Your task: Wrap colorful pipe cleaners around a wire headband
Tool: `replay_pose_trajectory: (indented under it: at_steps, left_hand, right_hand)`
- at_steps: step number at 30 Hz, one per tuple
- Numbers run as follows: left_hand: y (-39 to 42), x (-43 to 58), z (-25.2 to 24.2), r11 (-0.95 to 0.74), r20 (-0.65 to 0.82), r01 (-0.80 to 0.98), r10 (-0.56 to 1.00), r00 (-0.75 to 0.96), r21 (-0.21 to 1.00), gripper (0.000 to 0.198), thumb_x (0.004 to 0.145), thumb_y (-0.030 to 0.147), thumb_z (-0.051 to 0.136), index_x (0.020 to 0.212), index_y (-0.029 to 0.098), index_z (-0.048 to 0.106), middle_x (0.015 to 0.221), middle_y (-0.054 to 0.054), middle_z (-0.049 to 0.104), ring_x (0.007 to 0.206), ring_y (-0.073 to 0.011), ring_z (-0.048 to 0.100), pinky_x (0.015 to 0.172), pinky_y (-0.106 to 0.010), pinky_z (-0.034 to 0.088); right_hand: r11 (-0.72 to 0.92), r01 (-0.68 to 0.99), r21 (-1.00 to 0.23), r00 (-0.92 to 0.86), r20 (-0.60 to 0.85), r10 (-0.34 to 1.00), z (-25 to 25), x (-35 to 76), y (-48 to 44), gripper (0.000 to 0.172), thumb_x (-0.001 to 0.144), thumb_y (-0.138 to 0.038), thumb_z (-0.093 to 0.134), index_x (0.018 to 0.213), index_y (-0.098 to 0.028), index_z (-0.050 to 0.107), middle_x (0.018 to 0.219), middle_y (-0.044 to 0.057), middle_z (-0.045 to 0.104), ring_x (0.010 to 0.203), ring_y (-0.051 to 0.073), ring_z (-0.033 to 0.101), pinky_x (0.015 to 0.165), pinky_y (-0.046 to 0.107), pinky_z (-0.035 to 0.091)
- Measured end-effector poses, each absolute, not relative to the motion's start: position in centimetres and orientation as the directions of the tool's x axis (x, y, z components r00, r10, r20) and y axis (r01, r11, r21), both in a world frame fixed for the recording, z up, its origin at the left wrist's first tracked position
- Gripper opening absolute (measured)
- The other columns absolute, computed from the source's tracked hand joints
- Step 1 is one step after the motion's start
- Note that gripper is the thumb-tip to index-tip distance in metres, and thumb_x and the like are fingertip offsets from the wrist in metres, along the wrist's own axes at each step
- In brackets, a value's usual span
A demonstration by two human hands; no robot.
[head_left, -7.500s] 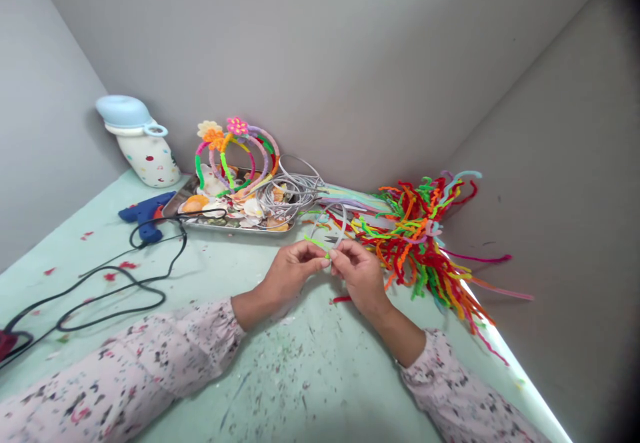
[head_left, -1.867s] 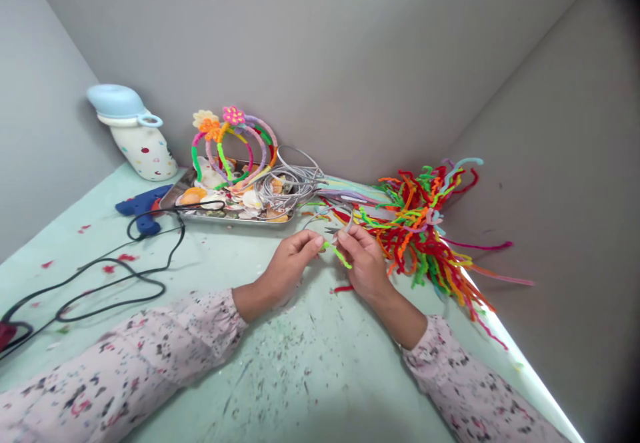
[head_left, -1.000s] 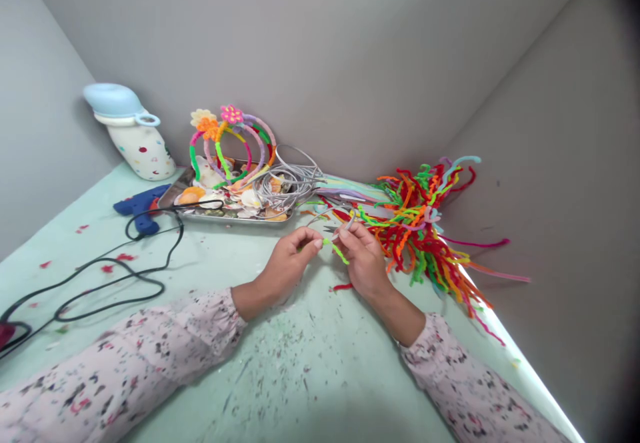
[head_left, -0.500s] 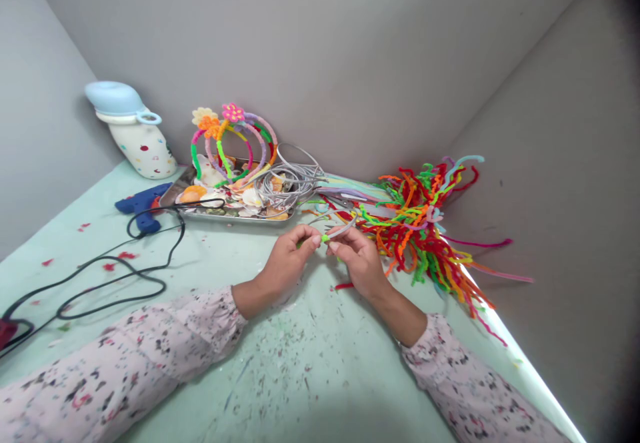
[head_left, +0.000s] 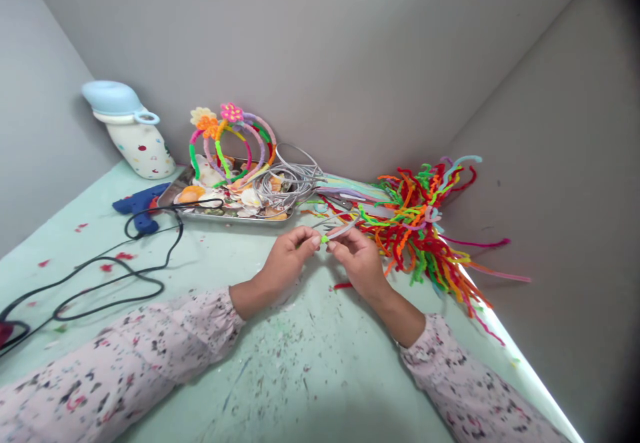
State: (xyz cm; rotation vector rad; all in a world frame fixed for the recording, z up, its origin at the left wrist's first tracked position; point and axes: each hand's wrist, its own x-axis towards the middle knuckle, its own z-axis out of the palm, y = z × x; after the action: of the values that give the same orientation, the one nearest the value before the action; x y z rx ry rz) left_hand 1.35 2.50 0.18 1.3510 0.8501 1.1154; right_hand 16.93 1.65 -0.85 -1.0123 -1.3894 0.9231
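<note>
My left hand (head_left: 285, 262) and my right hand (head_left: 357, 260) meet fingertip to fingertip over the pale green table (head_left: 280, 370). Both pinch a thin grey headband (head_left: 343, 230) with a bright green pipe cleaner (head_left: 325, 238) wound on its end. Little of the green piece shows between the fingertips. The band's grey arc runs up and right from my right fingers. A short red scrap (head_left: 343, 286) lies on the table just under my right hand.
A heap of coloured pipe cleaners (head_left: 425, 230) lies at the right by the wall. A metal tray (head_left: 227, 213) holds shells, bare grey bands (head_left: 290, 183) and wrapped headbands (head_left: 233, 143). A blue glue gun (head_left: 137, 203) with black cord (head_left: 100, 280) and a spotted bottle (head_left: 133, 136) sit left.
The loose green tail that hung below my right fingers is gone from view, now drawn tight on the band. My hands have closed together and shifted slightly up.
</note>
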Motion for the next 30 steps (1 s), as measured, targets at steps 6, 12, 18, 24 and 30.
replay_pose_trajectory:
  at_steps: [6, 12, 18, 24, 30]
  left_hand:
    - [2.4, 1.4, 0.3, -0.074, 0.122, -0.154, 0.937, 0.328, 0.985, 0.017, 0.083, 0.031, 0.058, 0.074, 0.016, 0.058, 0.068, 0.001, 0.05, 0.064, -0.0119, 0.042, 0.063, -0.026, 0.034]
    - [2.4, 1.4, 0.5, -0.073, 0.112, -0.149, 0.954, 0.278, 0.986, 0.016, 0.082, 0.031, 0.058, 0.076, 0.016, 0.058, 0.069, 0.001, 0.049, 0.066, -0.012, 0.042, 0.064, -0.024, 0.036]
    - [2.4, 1.5, 0.9, -0.086, 0.116, -0.13, 0.964, 0.241, 0.988, 0.017, 0.081, 0.032, 0.059, 0.074, 0.016, 0.057, 0.066, 0.002, 0.048, 0.065, -0.0121, 0.042, 0.065, -0.024, 0.037]
    - [2.5, 1.3, 0.7, -0.13, 0.157, -0.121, 0.958, 0.241, 0.984, 0.017, 0.082, 0.031, 0.058, 0.074, 0.016, 0.057, 0.068, 0.002, 0.048, 0.066, -0.012, 0.042, 0.066, -0.025, 0.036]
    - [2.6, 1.2, 0.4, -0.131, 0.148, -0.086, 0.958, 0.246, 0.988, 0.018, 0.082, 0.034, 0.057, 0.077, 0.016, 0.057, 0.07, 0.001, 0.05, 0.068, -0.0126, 0.043, 0.067, -0.025, 0.036]
  right_hand:
    - [0.343, 0.096, -0.934, 0.008, 0.345, 0.939, -1.1, 16.9, 1.7, 0.01, 0.077, -0.023, 0.062, 0.087, -0.022, 0.064, 0.081, 0.0, 0.065, 0.075, 0.015, 0.059, 0.072, 0.029, 0.047]
    - [0.374, 0.165, -0.912, 0.017, 0.382, 0.924, -0.9, 17.2, 1.7, 0.008, 0.081, -0.027, 0.061, 0.087, -0.022, 0.062, 0.083, 0.001, 0.061, 0.081, 0.017, 0.058, 0.078, 0.031, 0.046]
    - [0.501, 0.321, -0.804, 0.156, 0.567, 0.809, -0.4, 17.1, 0.5, 0.016, 0.087, -0.031, 0.052, 0.075, -0.022, 0.058, 0.075, 0.001, 0.054, 0.074, 0.017, 0.052, 0.072, 0.031, 0.043]
    - [0.474, 0.418, -0.775, -0.004, 0.521, 0.854, -0.1, 16.3, -0.2, 0.014, 0.087, -0.028, 0.054, 0.078, -0.022, 0.064, 0.067, 0.0, 0.054, 0.062, 0.015, 0.05, 0.059, 0.029, 0.039]
    - [0.45, 0.417, -0.79, 0.062, 0.518, 0.853, -0.4, 16.2, 0.3, 0.011, 0.085, -0.028, 0.057, 0.079, -0.022, 0.065, 0.07, 0.0, 0.056, 0.061, 0.014, 0.05, 0.058, 0.028, 0.039]
